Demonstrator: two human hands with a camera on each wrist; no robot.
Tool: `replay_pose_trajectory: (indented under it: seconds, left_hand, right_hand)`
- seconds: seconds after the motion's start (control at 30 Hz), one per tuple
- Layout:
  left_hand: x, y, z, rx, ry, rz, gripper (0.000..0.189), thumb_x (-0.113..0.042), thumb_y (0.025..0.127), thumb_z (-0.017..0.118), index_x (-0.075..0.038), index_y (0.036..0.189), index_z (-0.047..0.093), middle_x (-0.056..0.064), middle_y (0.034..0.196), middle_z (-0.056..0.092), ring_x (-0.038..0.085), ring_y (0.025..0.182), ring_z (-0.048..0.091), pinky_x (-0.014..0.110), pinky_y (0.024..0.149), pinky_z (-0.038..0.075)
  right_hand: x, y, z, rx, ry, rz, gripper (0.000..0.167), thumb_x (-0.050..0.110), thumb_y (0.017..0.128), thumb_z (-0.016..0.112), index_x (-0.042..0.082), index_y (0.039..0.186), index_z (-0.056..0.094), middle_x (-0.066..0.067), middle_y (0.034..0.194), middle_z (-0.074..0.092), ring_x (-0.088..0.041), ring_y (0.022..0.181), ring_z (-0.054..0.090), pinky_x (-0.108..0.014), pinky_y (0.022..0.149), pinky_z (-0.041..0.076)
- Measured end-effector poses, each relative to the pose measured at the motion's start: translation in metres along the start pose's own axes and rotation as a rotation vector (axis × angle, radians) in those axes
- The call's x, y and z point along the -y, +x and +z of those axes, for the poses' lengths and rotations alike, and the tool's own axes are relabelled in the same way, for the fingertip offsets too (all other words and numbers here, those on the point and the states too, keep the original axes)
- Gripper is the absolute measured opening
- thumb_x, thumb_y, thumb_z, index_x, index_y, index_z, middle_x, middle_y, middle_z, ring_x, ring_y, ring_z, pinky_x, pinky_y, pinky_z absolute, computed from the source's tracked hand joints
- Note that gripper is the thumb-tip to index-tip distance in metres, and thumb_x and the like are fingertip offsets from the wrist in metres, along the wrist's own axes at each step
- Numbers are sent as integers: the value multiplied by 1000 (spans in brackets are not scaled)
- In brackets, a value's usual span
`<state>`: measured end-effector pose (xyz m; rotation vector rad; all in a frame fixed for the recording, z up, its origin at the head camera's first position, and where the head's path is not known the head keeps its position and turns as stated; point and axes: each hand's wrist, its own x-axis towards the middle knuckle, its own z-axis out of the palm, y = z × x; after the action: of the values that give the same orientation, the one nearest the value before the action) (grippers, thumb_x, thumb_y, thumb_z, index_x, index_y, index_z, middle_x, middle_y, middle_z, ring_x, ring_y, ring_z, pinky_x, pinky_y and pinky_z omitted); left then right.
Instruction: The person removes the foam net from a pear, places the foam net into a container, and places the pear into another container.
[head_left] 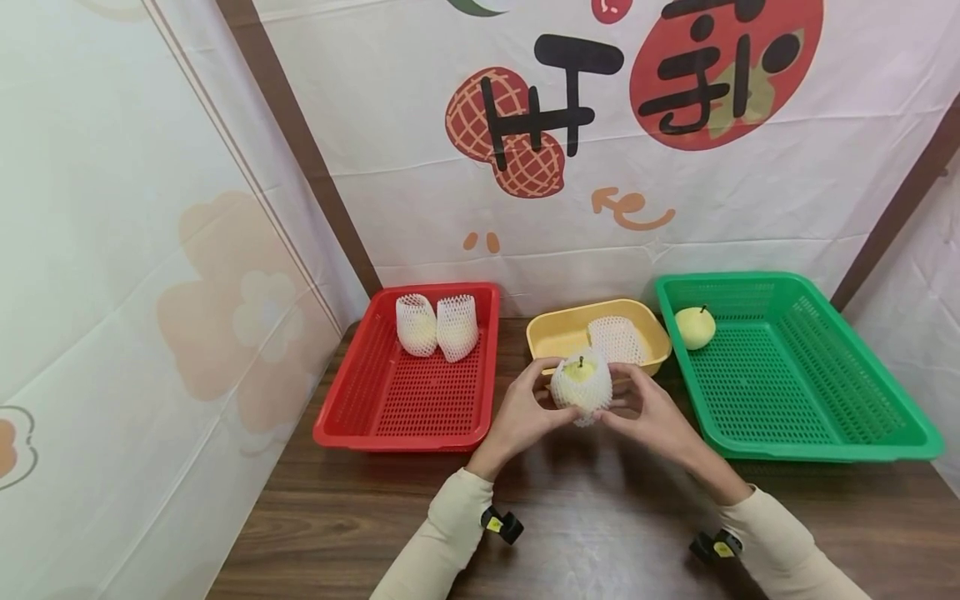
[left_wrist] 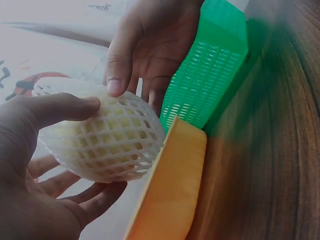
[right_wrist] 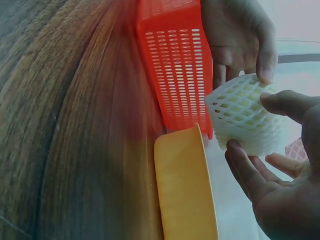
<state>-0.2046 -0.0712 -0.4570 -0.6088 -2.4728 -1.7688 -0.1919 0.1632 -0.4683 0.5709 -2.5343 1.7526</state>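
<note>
A pale yellow pear [head_left: 578, 372] with a dark stem sits inside a white foam net sleeve [head_left: 594, 395], held up in front of the yellow basket. My left hand [head_left: 521, 414] grips its left side, thumb in front and fingers behind. From the other side my right hand [head_left: 651, 417] holds it the same way. Seen from the left wrist, the net [left_wrist: 107, 140] wraps the fruit's body, and both thumbs press on it. In the right wrist view the sleeve's open-mesh end [right_wrist: 222, 102] points toward the red basket.
Two netted fruits [head_left: 457, 327] stand in the red basket [head_left: 405, 443] at left. The small yellow basket [head_left: 558, 325] holds a white foam net [head_left: 617, 340]. A bare pear [head_left: 695, 327] lies at the left of the green basket [head_left: 825, 452]. A printed cloth [head_left: 420, 200] hangs behind.
</note>
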Motion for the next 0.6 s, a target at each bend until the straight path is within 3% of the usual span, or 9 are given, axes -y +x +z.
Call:
replay_pose_trajectory:
  seconds: [0.27,0.43,0.6]
  left_hand:
    - [10,-5,6,30,-10,-20,68,-6,81,91,-12,142,60,10,138,64,27,121,67,35,101,59]
    - [19,-8,9,48,-30,-39,69,-5,81,91,-13,143,60,8,139,64,23,124,66,27,98,58]
    - [25,-9,11,58,-36,-35,69,-5,80,91,-12,142,60,11,138,64,28,122,66,35,100,59]
  right_hand:
    - [-10,-4,1,44,-3,26,66,7,90,85,0,144,48,-24,137,59,-36,116,71,-29,92,62]
    - [-17,-5,3,56,-17,34,65,8,90,86,0,144,49,-25,138,60,-36,116,71,-33,93,62]
    - [-22,-5,5,74,-27,45,65,11,90,86,-1,142,49,-26,136,62,-36,116,72,-36,92,63]
